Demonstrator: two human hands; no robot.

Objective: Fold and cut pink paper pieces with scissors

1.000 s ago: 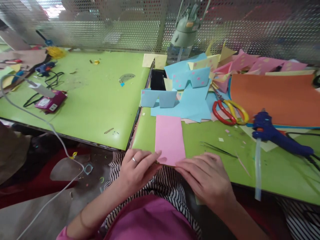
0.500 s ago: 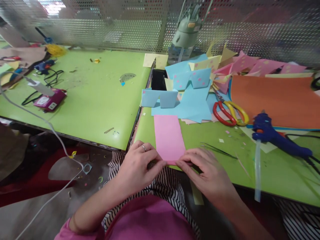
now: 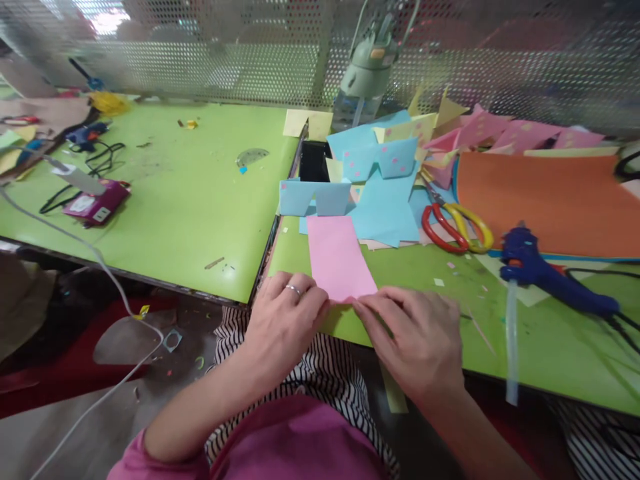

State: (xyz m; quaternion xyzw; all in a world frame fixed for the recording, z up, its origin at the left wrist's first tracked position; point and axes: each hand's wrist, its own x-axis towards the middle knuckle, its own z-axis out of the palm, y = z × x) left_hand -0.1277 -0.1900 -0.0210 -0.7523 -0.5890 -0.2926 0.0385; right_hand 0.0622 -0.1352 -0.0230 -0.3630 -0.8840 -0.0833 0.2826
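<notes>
Sheet (image 3: pixel 337 257), pink, lies just beyond both hands, long axis pointing away and slightly leftward; left hand (image 3: pixel 286 315) and right hand (image 3: pixel 419 339) pinch its near edge, equally close.

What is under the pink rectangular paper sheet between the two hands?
The pink sheet overlaps light blue paper at its far end; smooth green tabletop shows beside it. The left hand and right hand cover parts of its near edge. Anything fully beneath it is hidden.
</notes>
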